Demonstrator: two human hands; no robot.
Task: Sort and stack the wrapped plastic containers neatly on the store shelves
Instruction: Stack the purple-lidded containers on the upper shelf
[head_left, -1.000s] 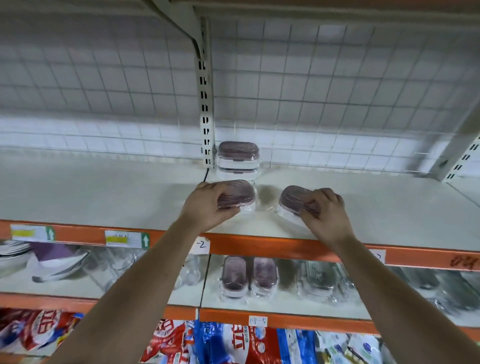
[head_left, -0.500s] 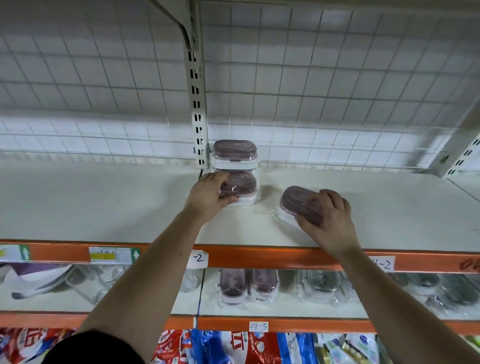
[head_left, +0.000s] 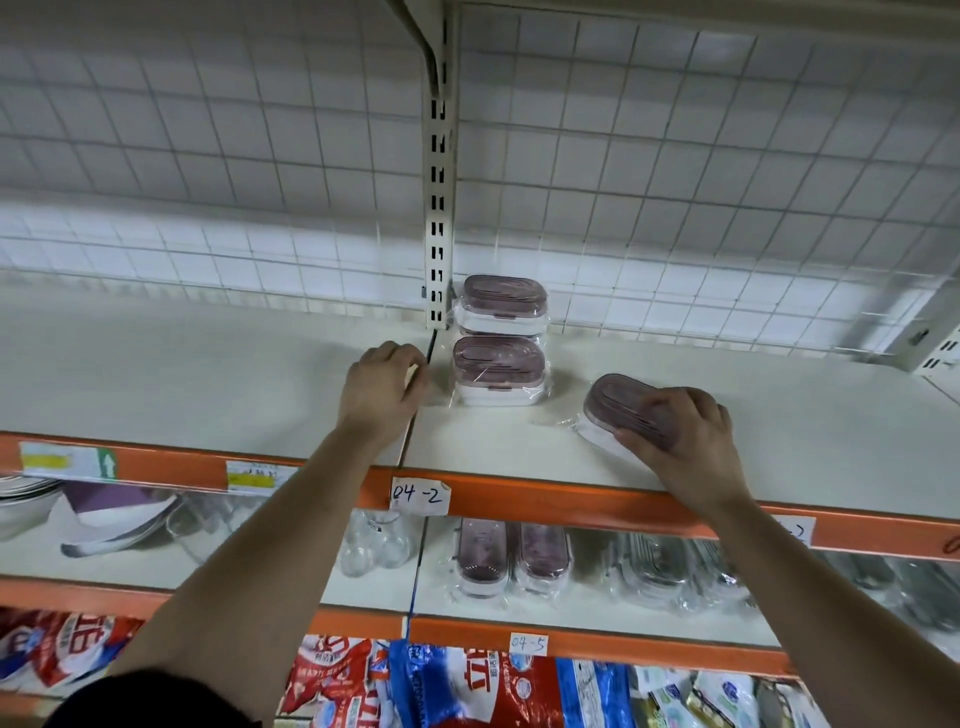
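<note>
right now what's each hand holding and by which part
The right hand grips the tilted wrapped container over its lid's near end; whether the left hand pinches anything cannot be told.

R hand (head_left: 685, 441) grips tilted wrapped container (head_left: 618, 405); L hand (head_left: 384, 389), curled, grip unclear, is just left of front container (head_left: 498, 371), rear container (head_left: 504, 304) beyond.

I'm in a shop aisle. Steel shelf (head_left: 208, 374) with orange front rail (head_left: 571, 501), handwritten bay tags (head_left: 420, 496) "04-2" and "04-5", price labels (head_left: 252, 475), wire-grid backing (head_left: 675, 182). Identical wrapped containers (head_left: 498, 364) stocked in multiples. Bottom row looks like bagged goods (head_left: 332, 675), but it's blurry.
</note>
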